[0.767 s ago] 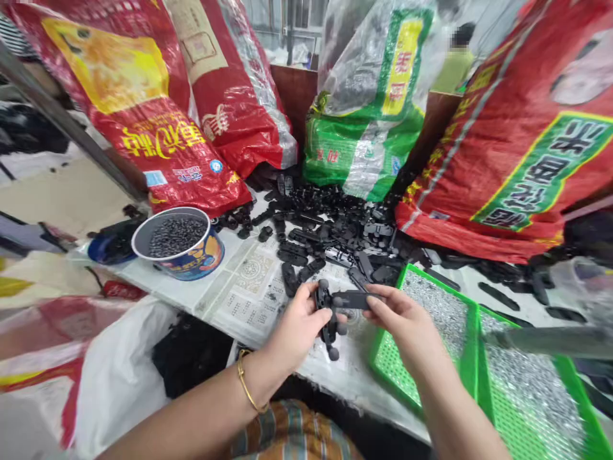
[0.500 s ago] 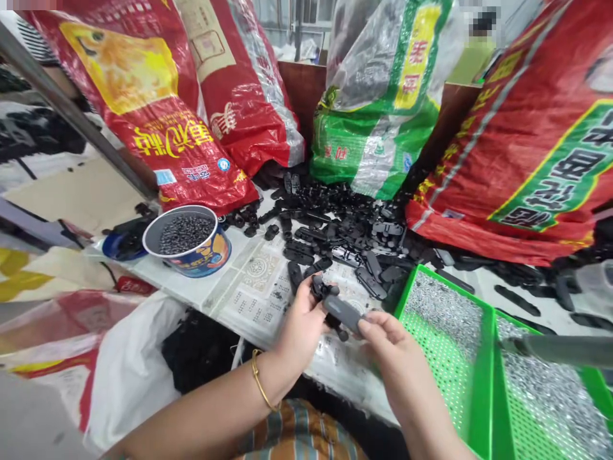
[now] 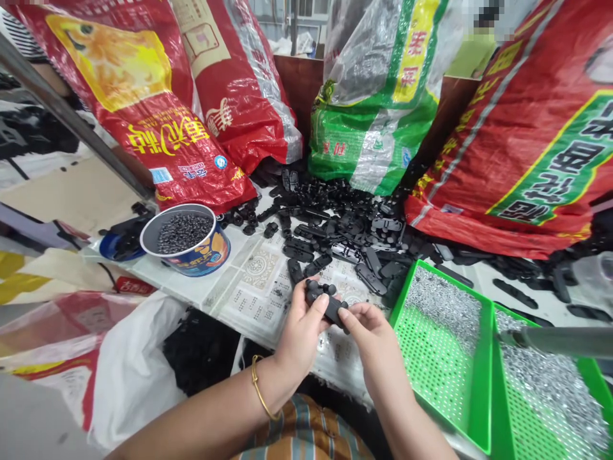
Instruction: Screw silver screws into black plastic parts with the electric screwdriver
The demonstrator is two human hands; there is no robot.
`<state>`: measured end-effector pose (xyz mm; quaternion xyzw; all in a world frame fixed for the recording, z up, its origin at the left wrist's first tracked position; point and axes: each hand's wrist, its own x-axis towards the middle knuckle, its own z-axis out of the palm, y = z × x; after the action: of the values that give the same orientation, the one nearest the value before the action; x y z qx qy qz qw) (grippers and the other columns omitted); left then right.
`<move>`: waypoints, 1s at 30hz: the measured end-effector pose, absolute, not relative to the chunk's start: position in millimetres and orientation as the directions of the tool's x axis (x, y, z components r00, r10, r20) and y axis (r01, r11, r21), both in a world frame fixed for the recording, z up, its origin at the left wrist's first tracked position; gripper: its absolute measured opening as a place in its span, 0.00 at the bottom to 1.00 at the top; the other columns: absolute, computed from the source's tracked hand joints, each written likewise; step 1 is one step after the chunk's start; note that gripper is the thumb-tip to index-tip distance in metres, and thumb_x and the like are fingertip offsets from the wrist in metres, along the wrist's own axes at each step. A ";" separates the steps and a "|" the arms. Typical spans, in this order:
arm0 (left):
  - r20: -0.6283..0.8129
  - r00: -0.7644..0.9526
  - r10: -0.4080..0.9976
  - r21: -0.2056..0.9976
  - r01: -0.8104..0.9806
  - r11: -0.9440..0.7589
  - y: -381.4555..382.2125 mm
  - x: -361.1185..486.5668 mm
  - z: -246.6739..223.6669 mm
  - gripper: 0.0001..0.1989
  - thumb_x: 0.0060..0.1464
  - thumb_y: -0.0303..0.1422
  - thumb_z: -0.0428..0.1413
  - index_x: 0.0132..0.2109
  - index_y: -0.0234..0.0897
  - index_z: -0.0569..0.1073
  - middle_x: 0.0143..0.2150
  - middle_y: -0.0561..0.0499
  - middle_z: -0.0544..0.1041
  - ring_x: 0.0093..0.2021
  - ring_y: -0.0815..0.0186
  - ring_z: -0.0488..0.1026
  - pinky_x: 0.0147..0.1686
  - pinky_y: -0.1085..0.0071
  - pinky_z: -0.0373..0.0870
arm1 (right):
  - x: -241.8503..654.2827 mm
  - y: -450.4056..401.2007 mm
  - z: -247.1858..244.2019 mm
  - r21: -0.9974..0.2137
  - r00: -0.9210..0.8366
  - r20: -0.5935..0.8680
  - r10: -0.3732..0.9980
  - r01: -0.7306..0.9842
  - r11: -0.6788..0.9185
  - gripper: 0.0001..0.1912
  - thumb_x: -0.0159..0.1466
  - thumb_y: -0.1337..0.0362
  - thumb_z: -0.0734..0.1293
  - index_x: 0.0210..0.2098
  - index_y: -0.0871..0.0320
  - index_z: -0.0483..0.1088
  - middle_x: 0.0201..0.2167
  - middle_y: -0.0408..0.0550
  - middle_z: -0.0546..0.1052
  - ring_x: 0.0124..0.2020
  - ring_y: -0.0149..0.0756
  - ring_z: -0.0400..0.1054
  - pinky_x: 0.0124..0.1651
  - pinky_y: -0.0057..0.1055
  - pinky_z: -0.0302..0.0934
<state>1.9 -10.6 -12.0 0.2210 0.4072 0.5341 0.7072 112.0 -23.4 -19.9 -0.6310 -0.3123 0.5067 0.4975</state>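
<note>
Covering the lap, an orange and grey striped cloth (image 3: 306, 431) lies nearest, to the left of the perforated green tray (image 3: 438, 358), which serves as the landmark. The left hand (image 3: 301, 326), with a gold bangle (image 3: 258, 386) at its wrist, is left of that tray, its fingers closed round a black plastic piece (image 3: 332, 310) with rounded knobs, the thumb pressing on top. Between it and the tray, the right hand (image 3: 373, 332) has its fingers narrow, pinching the near end of the same piece. Both hands are over the table (image 3: 211, 291). Small silvery bits lie in the landmark tray, mostly toward its far end; just to its right is a second green tray (image 3: 507, 396) with more of them, and a grey tube (image 3: 555, 340) reaches across above it. Well to the left of the landmark tray, a blue tub (image 3: 208, 255) of small dark pellets stands beside a blue bowl (image 3: 117, 249) of black pieces. Beyond the tray and to its left spreads a heap of black parts (image 3: 330, 223). Farther off than the tray rise a green sack (image 3: 368, 140), two red sacks (image 3: 167, 134) (image 3: 244, 96) to its left, and a large red sack (image 3: 507, 153) to its right. Behind them, a person in yellow-green (image 3: 472, 54) is partly visible.
</note>
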 end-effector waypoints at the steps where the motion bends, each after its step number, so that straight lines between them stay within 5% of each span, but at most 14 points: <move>1: -0.337 0.087 0.938 0.755 -0.570 0.324 -10.7 2.4 -12.7 0.15 0.54 0.34 0.53 0.49 0.45 0.61 0.43 0.51 0.72 0.44 0.65 0.71 0.42 0.66 0.69 | 110.9 -23.7 -21.8 -0.951 0.303 -0.309 0.902 -0.095 -0.294 0.16 0.47 0.55 0.71 0.26 0.58 0.65 0.22 0.39 0.67 0.25 0.29 0.59 0.30 0.27 0.54; 13: -0.321 0.048 0.946 0.752 -0.594 0.286 -12.8 5.9 -18.4 0.10 0.54 0.34 0.53 0.44 0.42 0.62 0.43 0.50 0.71 0.43 0.65 0.71 0.43 0.63 0.69 | 111.1 -24.5 -22.3 -0.954 0.334 -0.281 0.900 0.000 -0.298 0.14 0.50 0.55 0.69 0.25 0.58 0.65 0.23 0.41 0.68 0.27 0.32 0.60 0.34 0.30 0.56; 20: -0.304 0.063 0.951 0.700 -0.662 0.267 -12.0 10.1 -15.7 0.10 0.53 0.32 0.53 0.43 0.41 0.63 0.42 0.50 0.74 0.45 0.63 0.72 0.47 0.60 0.67 | 111.6 -29.1 -25.9 -0.955 0.361 -0.129 0.924 0.204 -0.213 0.14 0.51 0.56 0.68 0.33 0.57 0.67 0.31 0.45 0.72 0.35 0.37 0.65 0.42 0.34 0.58; 25: -0.303 0.056 0.951 0.717 -0.644 0.266 -8.6 9.0 -13.3 0.11 0.51 0.31 0.55 0.44 0.39 0.68 0.47 0.48 0.72 0.50 0.63 0.69 0.51 0.64 0.63 | 110.6 -31.2 -18.7 -0.954 0.232 -0.289 0.929 0.017 -0.300 0.16 0.54 0.52 0.66 0.35 0.59 0.68 0.31 0.46 0.73 0.31 0.35 0.65 0.35 0.32 0.62; 30: -0.326 0.010 0.945 0.805 -0.522 0.283 -12.7 4.1 -13.9 0.15 0.50 0.34 0.57 0.46 0.39 0.70 0.44 0.49 0.74 0.43 0.65 0.71 0.45 0.68 0.67 | 108.8 -33.5 -24.6 -0.915 0.214 -0.369 0.904 -0.256 -0.313 0.17 0.56 0.51 0.65 0.38 0.57 0.66 0.28 0.44 0.70 0.27 0.33 0.64 0.31 0.31 0.63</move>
<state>4.1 -12.7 -13.9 0.2402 0.4409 0.5485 0.6686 108.8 -33.5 -24.6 -0.5837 -0.2779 0.5621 0.5159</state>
